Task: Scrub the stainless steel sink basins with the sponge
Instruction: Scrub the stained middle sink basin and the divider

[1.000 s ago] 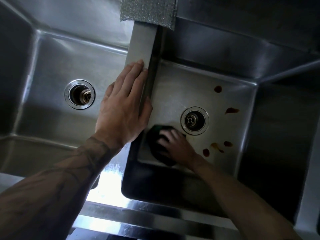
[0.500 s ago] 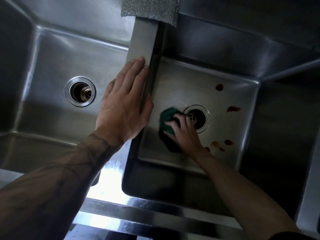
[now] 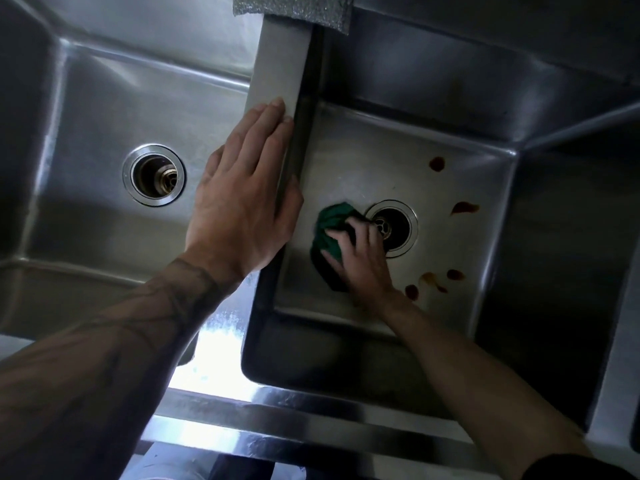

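Found left hand (image 3: 242,202) spread flat on the divider (image 3: 277,74) btwn the two basins, fingers straight & close together, pointing to the sink's back edge, thumb hooked over the divider's right side. Noted dark tattoo lines on the left forearm (image 3: 138,323).

Saw right hand (image 3: 360,261) down in the right basin (image 3: 381,150), fingers curled over the green sponge (image 3: 329,223) & pressing it onto the basin floor. Placed sponge nearer the basin's left wall than its right, just left of the right drain (image 3: 398,226); fingertips overlapped that drain's left rim. Couldn't tell if sponge itself touched the rim.

Counted reddish-brown stains on the same floor: one (image 3: 437,163) toward the back-right corner, one (image 3: 464,207) right of the drain, approx. three more (image 3: 433,280) toward the front-right corner, just beside the right wrist.

Saw nothing in the left basin (image 3: 104,116) but its open drain (image 3: 154,174), mid-floor. Spotted a grey speckled pad (image 3: 294,8) draped over the divider's back end. Caught bright glare on the front rim (image 3: 277,417).
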Tool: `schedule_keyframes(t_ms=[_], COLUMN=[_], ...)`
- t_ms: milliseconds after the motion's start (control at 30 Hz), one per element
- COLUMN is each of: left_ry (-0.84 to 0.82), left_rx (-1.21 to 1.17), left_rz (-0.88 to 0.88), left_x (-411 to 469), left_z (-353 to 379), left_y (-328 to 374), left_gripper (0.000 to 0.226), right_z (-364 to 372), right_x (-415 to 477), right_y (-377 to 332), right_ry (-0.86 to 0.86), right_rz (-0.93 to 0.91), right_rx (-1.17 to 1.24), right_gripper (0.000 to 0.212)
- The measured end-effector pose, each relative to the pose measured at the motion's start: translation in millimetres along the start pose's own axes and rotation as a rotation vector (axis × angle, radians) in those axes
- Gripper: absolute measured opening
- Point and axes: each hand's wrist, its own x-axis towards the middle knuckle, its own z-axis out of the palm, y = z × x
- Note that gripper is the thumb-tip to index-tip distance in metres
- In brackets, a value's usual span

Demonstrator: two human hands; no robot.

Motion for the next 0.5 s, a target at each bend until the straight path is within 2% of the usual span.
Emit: schedule_keyframes(t_ms=[33,133,167,233,300,367,433,500], left_ry=[-0.002,-0.012,-0.012,-0.01,-0.011,-0.008,-0.007,-0.009], left_rx=[0.002,-0.002,-0.003,-0.003,-0.002,-0.002,-0.006,-0.011], left_rz=[0.0,-0.003,-0.005,-0.005,-0.001,0.0,-0.002,-0.009], left_x=[0.3,0.4,0.8,0.9,0.6,0.3,-0.3,-0.5], left_z=[-0.3,-1.7,-2.1,-2.9,-2.6,-2.2,-2.5,-3.4], left_y=[-0.1,0.7,1.0,1.2,0.9,0.4,1.4,3.4], left_gripper=[0.066,0.066,0.066,0.066,0.066,0.065,0.065,0.066], right_z=[3.0,-5.2,-9.8,-15.9,-15.5,-10.7,-6.9,-14.6], right_x=[-11.9,-54.7,-57.6,-47.9,-33.7,-34.2,-53.1,-72.9], right_y=[-1.0,18.2,28.5,39.8,36.0,20.8,13.2,23.4], right_ry=[-0.029,-0.251,-0.269,-0.176,-0.067,-0.038,-0.106,-0.231], right_rz=[-0.091,-0.535,-0.591,-0.487,-0.19,-0.021,-0.078,-0.282], right_rx=[-0.011,-0.088,-0.114,-0.112,-0.075,-0.037,-0.027,-0.047], right_gripper=[0.042,0.049,0.049,0.043,0.04,0.043,0.046,0.048])
